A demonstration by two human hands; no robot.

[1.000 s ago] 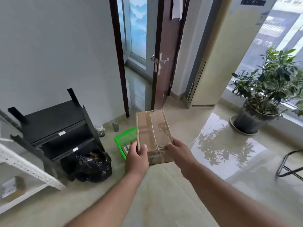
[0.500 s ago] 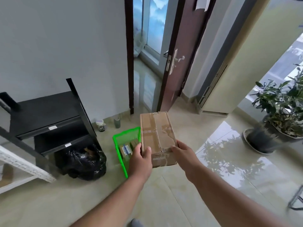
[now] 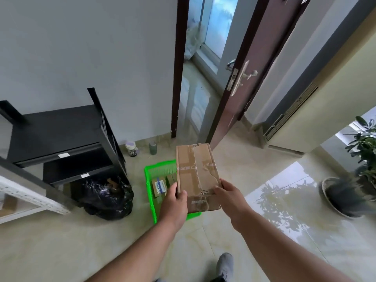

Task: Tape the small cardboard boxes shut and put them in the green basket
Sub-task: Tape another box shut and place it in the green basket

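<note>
I hold a taped brown cardboard box out in front of me, above the floor. My left hand grips its near left corner with the thumb on top. My right hand grips its near right corner. Below and behind the box, the green basket stands on the floor, its right part hidden by the box. Inside the basket lies a small box with a blue-and-white label, with other small boxes beside it.
A black shelf unit and a full black rubbish bag stand left of the basket. Two small jars sit by the wall. A brown door stands ajar ahead. A potted plant is at right. My grey shoe shows below.
I have walked closer to the basket, which now looks larger and lies right under the box. Both hands keep the same grip. The plant has slid toward the right edge.
</note>
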